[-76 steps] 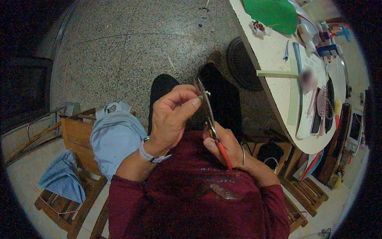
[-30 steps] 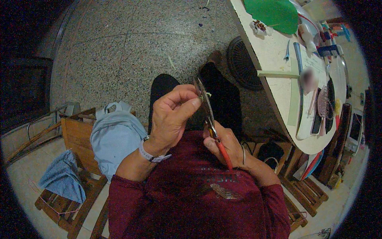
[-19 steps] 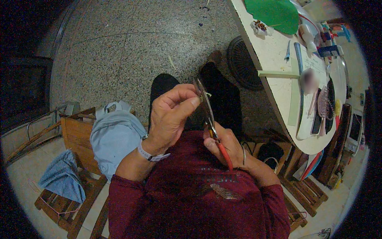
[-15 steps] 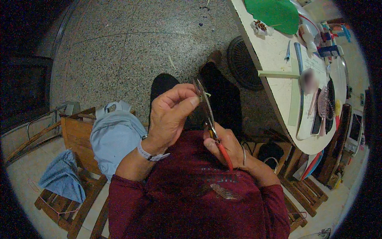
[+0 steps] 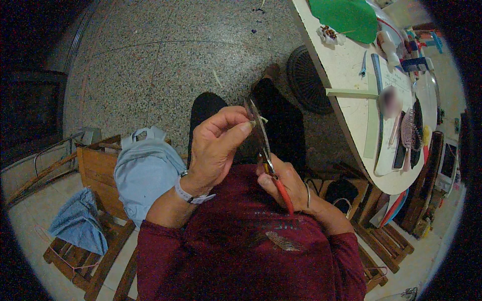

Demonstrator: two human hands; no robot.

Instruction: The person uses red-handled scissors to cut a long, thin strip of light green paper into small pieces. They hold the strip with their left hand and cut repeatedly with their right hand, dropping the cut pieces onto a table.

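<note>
In front of my lap, my left hand (image 5: 216,143) is closed, with thumb and forefinger pinched together at the scissor blades. A small pale green sliver (image 5: 264,120) shows just beyond those fingertips, next to the blades; most of the piece is hidden. My right hand (image 5: 291,183) grips scissors (image 5: 264,139) with red handles. Their blades point up and away from me and stand slightly apart at the tips. Pale green strips (image 5: 351,93) lie on the white table to the right, one of them jutting past its edge.
The white table (image 5: 346,115) also carries a green sheet (image 5: 346,17), combs (image 5: 415,133) and a bottle (image 5: 388,44). Beneath its edge is a dark round ribbed object (image 5: 304,75). To my left, a light blue backpack (image 5: 148,173) rests by a wooden chair; scraps lie on the speckled floor (image 5: 165,65).
My left hand has shifted very slightly to the right and toward me. The pale sliver by the blades shows a little more. The right hand with the scissors stays almost still.
</note>
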